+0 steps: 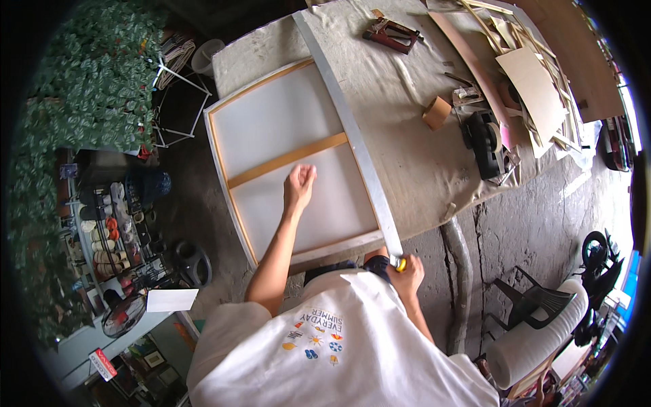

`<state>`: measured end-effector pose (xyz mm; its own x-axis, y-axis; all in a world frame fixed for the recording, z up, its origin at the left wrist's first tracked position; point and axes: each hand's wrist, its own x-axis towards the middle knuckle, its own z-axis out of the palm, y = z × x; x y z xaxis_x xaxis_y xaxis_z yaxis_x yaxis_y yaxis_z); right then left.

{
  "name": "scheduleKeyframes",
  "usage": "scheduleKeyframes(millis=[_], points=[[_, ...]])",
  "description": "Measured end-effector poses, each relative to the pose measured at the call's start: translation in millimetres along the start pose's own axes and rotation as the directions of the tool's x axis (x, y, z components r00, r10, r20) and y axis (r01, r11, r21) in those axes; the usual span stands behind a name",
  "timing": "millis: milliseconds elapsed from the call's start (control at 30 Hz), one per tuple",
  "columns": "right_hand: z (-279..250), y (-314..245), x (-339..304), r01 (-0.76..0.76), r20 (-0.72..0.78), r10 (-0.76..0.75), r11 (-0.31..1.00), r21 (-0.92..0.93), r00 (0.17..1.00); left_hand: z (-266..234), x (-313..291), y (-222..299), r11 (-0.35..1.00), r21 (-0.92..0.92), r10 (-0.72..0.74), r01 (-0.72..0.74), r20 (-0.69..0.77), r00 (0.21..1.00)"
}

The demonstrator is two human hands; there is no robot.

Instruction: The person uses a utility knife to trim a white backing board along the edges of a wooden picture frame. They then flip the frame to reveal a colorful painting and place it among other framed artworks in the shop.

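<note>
A shirt [339, 319] is filling the foreground; I am gripping a tool [401, 265] in my right hand [409, 275], my left hand [299, 183] clenching. A bucket [201, 64] is standing beyond, contents hidden; on the table [388, 115], a frame [274, 165] is pointing lengthwise away, leftward.

A dark chair [540, 306] stands on grey floor [500, 220].
</note>
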<state>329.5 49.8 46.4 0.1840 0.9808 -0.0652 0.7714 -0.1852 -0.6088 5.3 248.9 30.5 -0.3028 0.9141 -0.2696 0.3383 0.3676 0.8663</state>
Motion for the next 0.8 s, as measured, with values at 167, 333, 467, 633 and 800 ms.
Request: scheduleKeyframes(millis=[167,333,467,633,800], points=[[41.3,-3.7,-16.9,0.002,-0.012,-0.002,1.000,-0.022,1.000,27.5,153.7,22.8,0.964,-0.008,0.262,-0.265,-0.105,0.959],[55.7,5.9,-5.5,0.076,-0.077,-0.083,0.993,-0.089,0.994,55.6,258.2,46.2,0.990,-0.091,0.108,-0.110,-0.020,0.994],[55.7,9.1,-3.9,0.054,-0.057,-0.058,0.996,-0.070,0.997,60.1,282.1,52.3,0.988,-0.149,0.041,-0.047,-0.038,0.998],[55.5,13.7,-5.6,0.064,-0.016,-0.066,0.990,-0.122,0.998,63.0,277.7,49.2,0.977,-0.201,0.061,-0.070,-0.052,0.997],[48.6,6.9,0.3,0.045,0.008,-0.045,0.994,-0.100,0.999,56.1,275.3,53.3,0.983,-0.178,0.026,-0.035,-0.048,0.998]])
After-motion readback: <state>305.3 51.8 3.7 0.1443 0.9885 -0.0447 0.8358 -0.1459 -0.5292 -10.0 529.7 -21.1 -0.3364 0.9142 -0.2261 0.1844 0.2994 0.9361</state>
